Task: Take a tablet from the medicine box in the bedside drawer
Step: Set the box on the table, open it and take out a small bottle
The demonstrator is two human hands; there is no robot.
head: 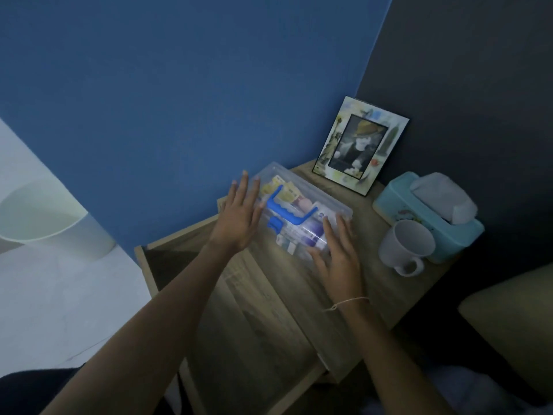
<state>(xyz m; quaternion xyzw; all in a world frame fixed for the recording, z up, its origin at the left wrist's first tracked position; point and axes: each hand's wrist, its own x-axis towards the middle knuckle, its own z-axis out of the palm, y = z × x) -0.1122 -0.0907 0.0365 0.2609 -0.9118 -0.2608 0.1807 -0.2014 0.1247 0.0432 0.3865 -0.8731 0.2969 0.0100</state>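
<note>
A clear, glossy plastic is being shown by the medicine box (302,217), with a matt blue plastic handle (291,209) being seen on its lid. Beneath the box, a matt wood-grain finish is being shown by the bedside table (269,310). To the right of the box, smooth pale plastic or ceramic is being suggested by the mug (405,247); which cannot be told. Behind the mug, smooth turquoise plastic is being displayed by the tissue box (401,202), with soft paper being seen at its top.
</note>
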